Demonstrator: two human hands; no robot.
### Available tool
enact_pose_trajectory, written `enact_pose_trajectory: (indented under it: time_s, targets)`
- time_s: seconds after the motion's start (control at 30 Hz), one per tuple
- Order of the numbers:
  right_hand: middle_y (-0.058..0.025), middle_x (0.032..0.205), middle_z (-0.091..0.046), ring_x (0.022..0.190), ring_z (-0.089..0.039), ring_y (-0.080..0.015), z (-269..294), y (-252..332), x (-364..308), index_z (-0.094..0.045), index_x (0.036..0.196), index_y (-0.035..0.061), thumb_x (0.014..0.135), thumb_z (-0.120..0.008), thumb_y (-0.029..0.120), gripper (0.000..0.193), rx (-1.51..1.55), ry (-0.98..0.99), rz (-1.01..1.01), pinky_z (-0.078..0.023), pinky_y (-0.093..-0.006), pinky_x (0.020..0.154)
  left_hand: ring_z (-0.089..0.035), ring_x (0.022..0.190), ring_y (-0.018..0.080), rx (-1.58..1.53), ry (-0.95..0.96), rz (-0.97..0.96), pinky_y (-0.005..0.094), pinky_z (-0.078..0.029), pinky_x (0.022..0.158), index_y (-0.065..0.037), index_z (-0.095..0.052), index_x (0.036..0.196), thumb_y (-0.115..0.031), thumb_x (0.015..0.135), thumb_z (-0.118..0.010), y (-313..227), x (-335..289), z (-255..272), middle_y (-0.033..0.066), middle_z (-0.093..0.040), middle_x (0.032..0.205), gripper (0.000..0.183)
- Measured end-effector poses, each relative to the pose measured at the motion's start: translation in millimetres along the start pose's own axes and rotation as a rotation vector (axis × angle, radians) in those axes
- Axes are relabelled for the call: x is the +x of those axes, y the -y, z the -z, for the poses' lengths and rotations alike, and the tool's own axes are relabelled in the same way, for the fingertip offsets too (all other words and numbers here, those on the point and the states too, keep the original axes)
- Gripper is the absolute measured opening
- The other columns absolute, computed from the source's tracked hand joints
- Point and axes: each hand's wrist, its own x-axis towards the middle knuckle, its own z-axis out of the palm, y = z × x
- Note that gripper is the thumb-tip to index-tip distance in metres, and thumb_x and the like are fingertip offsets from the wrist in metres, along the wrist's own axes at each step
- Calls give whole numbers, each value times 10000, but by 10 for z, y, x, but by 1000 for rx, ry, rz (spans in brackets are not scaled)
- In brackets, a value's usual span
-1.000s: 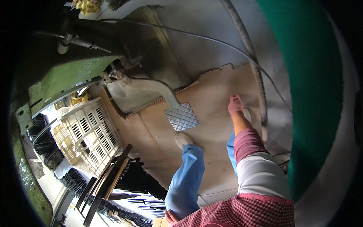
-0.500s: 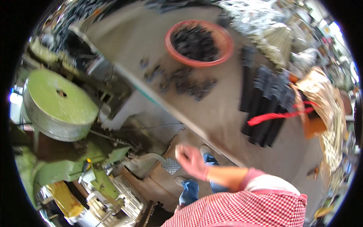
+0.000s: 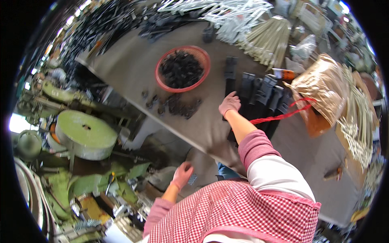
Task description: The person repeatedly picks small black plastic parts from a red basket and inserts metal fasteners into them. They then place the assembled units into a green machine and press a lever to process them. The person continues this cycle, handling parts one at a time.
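My right hand point(image 3: 230, 104), in what looks like a thin pink glove, reaches over the table to the left edge of a row of long black strips point(image 3: 261, 95). Its fingers are slightly apart at the leftmost strip point(image 3: 230, 77); whether they touch it I cannot make out. A red cord point(image 3: 279, 117) lies across the strips, partly behind my right forearm. My left hand point(image 3: 182, 175), gloved alike, hangs off the table's near edge, fingers loosely bent and nothing visible in them. Left of the strips stands a red plastic basket point(image 3: 206, 71) of small black parts point(image 3: 181, 69); more loose parts point(image 3: 180, 106) lie in front.
A green machine with a round drum point(image 3: 87, 129) stands to my left. Black rods point(image 3: 105, 28), white strips point(image 3: 239, 16) and a cream fan-shaped bundle point(image 3: 269, 38) lie along the far side. Brown wrapping point(image 3: 320, 87) sits right of the strips, beside an orange roll point(image 3: 283, 74).
My right hand has risen from beside the table edge to the black strips. My left hand has come into sight low in the picture. The view has shifted rightward.
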Motion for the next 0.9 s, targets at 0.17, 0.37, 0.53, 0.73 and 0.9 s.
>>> enact_pose_trajectory:
  time_s: [0.17, 0.37, 0.53, 0.73, 0.9]
  targets:
    - [-73, 958, -594, 751, -560, -122, -123, -182, -603, -468, 1040, -51, 755, -697, 66, 384, 1363, 236, 224, -475, -303, 578, -608, 935, 101, -458, -43, -167, 239, -495, 821, -5, -625, 1180, -122, 956, -623, -1263, 670, 146, 22, -668, 1021, 253]
    - [-57, 1017, -583, 795, -573, -140, -333, -407, -1761, -433, 1359, 68, 843, -718, 155, 596, 1229, 821, 832, -494, -309, 653, -644, 845, 213, -1032, -225, -39, 328, -534, 764, -32, -557, 1191, -345, 967, -614, -1844, 1298, 551, 85, -649, 991, 389]
    - [-156, 1025, -691, 939, -668, -356, -313, 226, -343, -497, 1330, 91, 891, -630, 376, 540, 449, 232, 752, -539, -426, 818, -635, 755, 238, -1364, -240, 271, 360, -577, 731, 43, -588, 1038, -210, 936, -558, -1215, 520, 1076, 103, -636, 854, 274]
    - [-181, 1056, -685, 1013, -662, -355, -635, 624, 6, -490, 1298, 61, 892, -577, 386, 527, 93, -16, 885, -525, -447, 885, -646, 821, 267, -1531, -296, 138, 426, -567, 844, 59, -580, 1072, -156, 836, -594, -990, -454, 833, 124, -614, 897, 319]
    - [-155, 1091, -691, 1050, -654, -338, -730, 356, -42, -574, 1228, 104, 856, -624, 366, 458, 191, 6, 812, -513, -442, 907, -650, 853, 294, -1774, -93, -30, 557, -569, 875, -53, -532, 1201, -79, 848, -555, -1099, -741, 886, 164, -604, 956, 354]
